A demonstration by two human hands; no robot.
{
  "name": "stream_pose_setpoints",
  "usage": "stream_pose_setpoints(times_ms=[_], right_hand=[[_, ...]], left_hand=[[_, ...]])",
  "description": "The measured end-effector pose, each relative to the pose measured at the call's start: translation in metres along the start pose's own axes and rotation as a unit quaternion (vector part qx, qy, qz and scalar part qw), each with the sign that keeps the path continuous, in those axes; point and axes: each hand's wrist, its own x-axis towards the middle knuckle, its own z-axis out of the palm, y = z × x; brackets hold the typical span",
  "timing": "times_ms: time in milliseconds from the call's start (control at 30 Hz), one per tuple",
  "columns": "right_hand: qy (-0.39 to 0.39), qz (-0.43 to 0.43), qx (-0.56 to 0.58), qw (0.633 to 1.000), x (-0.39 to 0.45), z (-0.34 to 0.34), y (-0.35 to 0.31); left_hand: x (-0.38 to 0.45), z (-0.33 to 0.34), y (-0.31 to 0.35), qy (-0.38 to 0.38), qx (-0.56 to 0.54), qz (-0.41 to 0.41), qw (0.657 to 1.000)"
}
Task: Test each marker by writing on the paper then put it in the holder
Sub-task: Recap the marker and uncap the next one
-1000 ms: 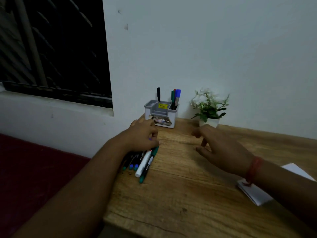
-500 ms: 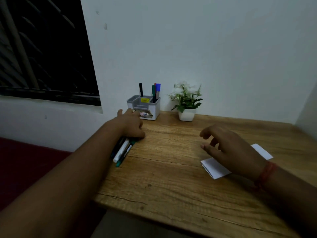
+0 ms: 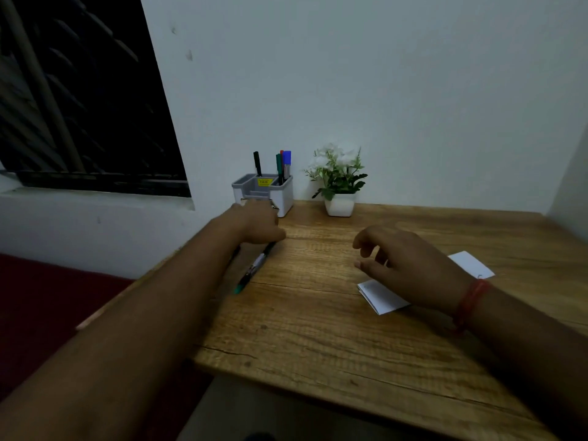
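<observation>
My left hand (image 3: 257, 224) reaches to the table's left edge, just in front of the holder, with its fingers curled down over the far end of a green marker (image 3: 254, 269). That marker lies on the wood and points back toward me; my forearm hides whatever lies to its left. The grey-and-white holder (image 3: 284, 195) stands by the wall and holds a black marker (image 3: 257, 163) and a green, a red and a blue one (image 3: 287, 160). My right hand (image 3: 410, 265) hovers over the folded white paper (image 3: 383, 297), fingers apart and empty.
A small white pot with a flowering plant (image 3: 339, 183) stands right of the holder against the wall. The wooden table (image 3: 318, 329) ends close to my left hand, with a dark red surface (image 3: 47, 297) below it. A dark window fills the upper left.
My right hand has drawn back to the right and now hangs over the paper. My left hand stays on the markers, and fewer of them show beside my forearm.
</observation>
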Motion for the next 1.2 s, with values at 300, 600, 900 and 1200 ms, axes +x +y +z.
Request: stream_pose_setpoints(times_ms=[300, 600, 900, 1200], right_hand=[[0.052, 0.106, 0.158, 0.980, 0.003, -0.001, -0.001], [0.199, 0.211, 0.487, 0.824, 0.005, -0.029, 0.030], [0.166, 0.229, 0.619, 0.733, 0.006, -0.022, 0.033], [0.170, 0.289, 0.547, 0.767, 0.012, -0.013, 0.038]], left_hand=[[-0.010, -0.021, 0.104, 0.224, -0.452, 0.003, 0.864], [-0.020, 0.014, 0.126, 0.044, -0.729, 0.002, 0.684], [-0.031, 0.027, 0.137, 0.049, -0.558, 0.163, 0.812], [-0.028, 0.026, 0.150, 0.133, -0.466, 0.171, 0.858]])
